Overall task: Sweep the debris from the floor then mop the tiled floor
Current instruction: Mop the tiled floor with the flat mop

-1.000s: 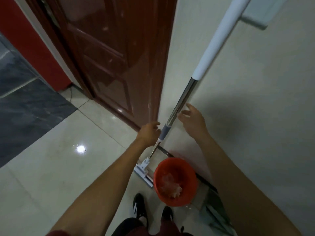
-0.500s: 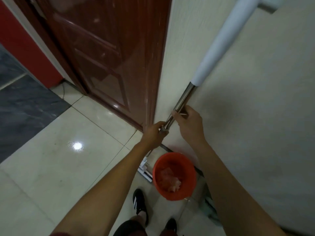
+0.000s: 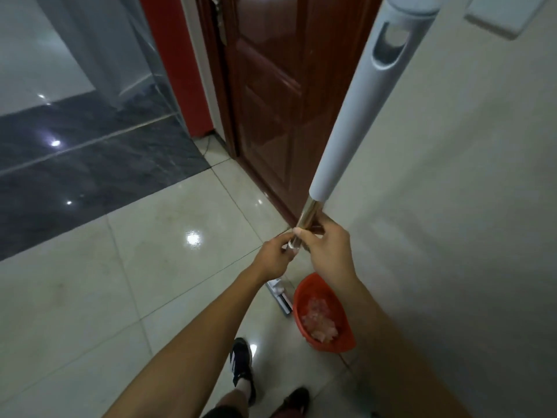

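Observation:
A flat mop stands nearly upright against the pale wall, its white upper handle (image 3: 358,116) rising close to the camera. Below the white sleeve the shaft is bare metal. My right hand (image 3: 325,248) is wrapped around that metal shaft just under the sleeve. My left hand (image 3: 275,256) grips the same shaft a little lower, touching the right hand. The white mop head (image 3: 280,297) rests on the glossy cream tiled floor (image 3: 120,291), beside a red bucket (image 3: 342,342) holding water with pale foam or cloth.
A dark red wooden door (image 3: 271,101) stands just left of the mop. The pale wall (image 3: 467,206) fills the right side. Dark grey tiles (image 3: 90,167) lie at the far left. My two black shoes (image 3: 241,366) are near the bucket.
My right hand, open beside the shaft a second ago, has closed around it. My left hand slid higher up the shaft, and the handle now stands closer to the camera.

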Demonstrator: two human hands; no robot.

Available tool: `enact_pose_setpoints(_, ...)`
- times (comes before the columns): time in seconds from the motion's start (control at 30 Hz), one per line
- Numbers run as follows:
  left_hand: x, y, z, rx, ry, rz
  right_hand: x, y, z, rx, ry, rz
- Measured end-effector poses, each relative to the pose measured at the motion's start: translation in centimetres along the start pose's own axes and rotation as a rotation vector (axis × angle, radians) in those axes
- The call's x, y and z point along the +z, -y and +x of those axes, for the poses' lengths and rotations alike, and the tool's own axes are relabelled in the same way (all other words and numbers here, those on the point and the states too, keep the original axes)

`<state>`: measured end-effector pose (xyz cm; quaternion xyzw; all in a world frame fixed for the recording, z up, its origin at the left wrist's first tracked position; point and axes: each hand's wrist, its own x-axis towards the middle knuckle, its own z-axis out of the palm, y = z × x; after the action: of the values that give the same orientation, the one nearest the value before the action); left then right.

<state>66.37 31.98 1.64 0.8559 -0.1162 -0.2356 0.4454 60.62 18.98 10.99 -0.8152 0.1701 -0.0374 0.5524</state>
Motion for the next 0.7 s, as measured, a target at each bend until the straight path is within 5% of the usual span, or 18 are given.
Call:
enact_pose_setpoints(0.27, -4.0, 3.4, -9.9, -0.076, 0.006, -0.042, 5.3, 1.3, -9.1, -0.096, 0.098, -0.075)
enact_pose_setpoints(0.7, -1.5, 14.1, -25.4, -0.469, 0.016, -0.682, 12.6, -3.4, -30.3, 0.031, 0.221, -0.144)
